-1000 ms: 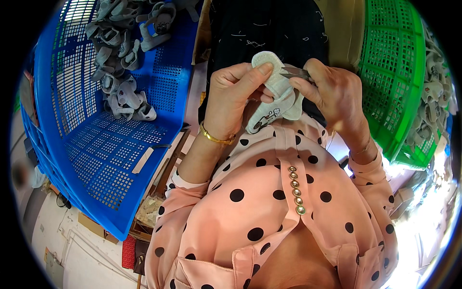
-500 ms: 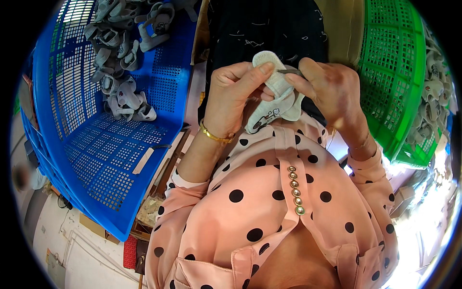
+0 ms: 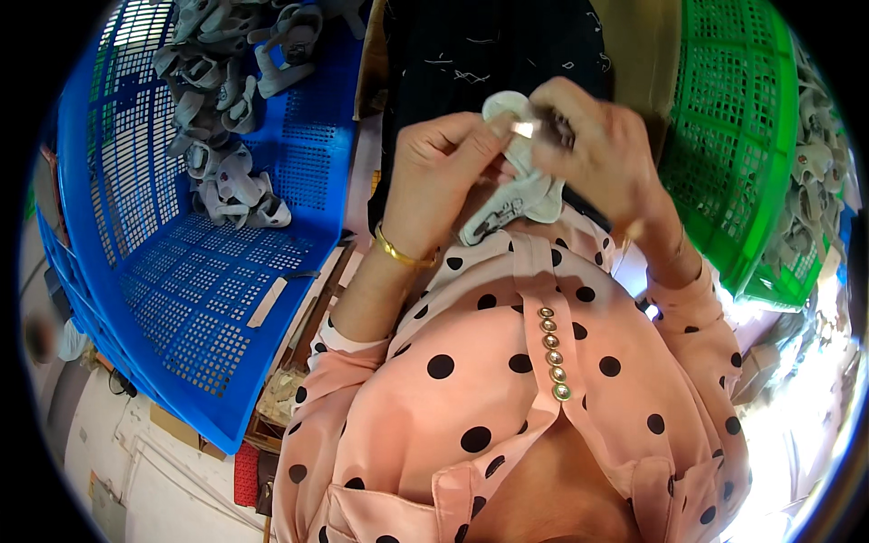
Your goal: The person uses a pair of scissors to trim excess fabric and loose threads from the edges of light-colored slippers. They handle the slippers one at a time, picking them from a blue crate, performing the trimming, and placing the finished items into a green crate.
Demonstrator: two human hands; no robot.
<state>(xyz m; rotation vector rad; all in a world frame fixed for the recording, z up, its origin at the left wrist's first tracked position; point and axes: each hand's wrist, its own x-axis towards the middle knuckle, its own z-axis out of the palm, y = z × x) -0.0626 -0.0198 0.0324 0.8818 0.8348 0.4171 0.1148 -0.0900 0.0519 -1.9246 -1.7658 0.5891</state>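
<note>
A small pale grey cloth shoe (image 3: 507, 215) with a dark printed design is held up in front of my lap. My left hand (image 3: 439, 172) pinches its sole edge between thumb and fingers. Close by, my right hand (image 3: 602, 149) is curled round a small metal-bladed tool, smeared by motion. The shiny blade (image 3: 523, 129) lies across the shoe near my left thumb. The tool's handle is hidden inside my right fingers, so its exact kind does not show.
At the left stands a blue perforated basket (image 3: 217, 335) with several similar shoes (image 3: 240, 185) piled inside. A green basket (image 3: 733, 163) stands at the right, with more shoes (image 3: 815, 172) beyond its wall. Loose threads lie on the dark cloth (image 3: 489, 54) over my lap.
My right hand has moved slightly up and left and turned, with the blade now catching the light. My left hand still holds the shoe in nearly the same place.
</note>
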